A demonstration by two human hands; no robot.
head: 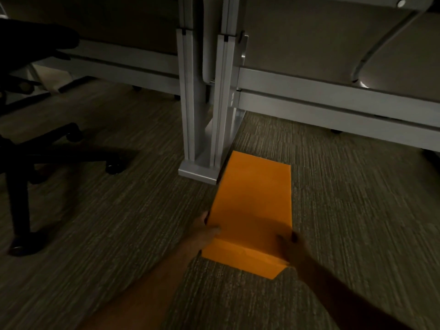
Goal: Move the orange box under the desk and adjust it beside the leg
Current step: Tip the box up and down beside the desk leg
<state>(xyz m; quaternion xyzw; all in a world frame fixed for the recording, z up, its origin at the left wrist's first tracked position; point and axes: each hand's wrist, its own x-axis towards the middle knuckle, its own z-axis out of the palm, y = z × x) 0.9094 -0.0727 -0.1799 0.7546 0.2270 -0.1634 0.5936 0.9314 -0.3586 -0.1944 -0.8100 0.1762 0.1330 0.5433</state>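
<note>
A long orange box (253,203) lies on the carpet, its far end just right of the foot of the grey desk leg (202,129). My left hand (204,232) grips the box's near left corner, thumb on top. On the near right corner sits my right hand (294,246), fingers wrapped over the edge. Both forearms reach in from the bottom of the view. The box's near end face is visible between my hands.
A black office chair with a wheeled base (47,151) stands at the left. Grey desk rails (333,103) run along the back on both sides of the leg. Striped carpet (357,210) covers the floor.
</note>
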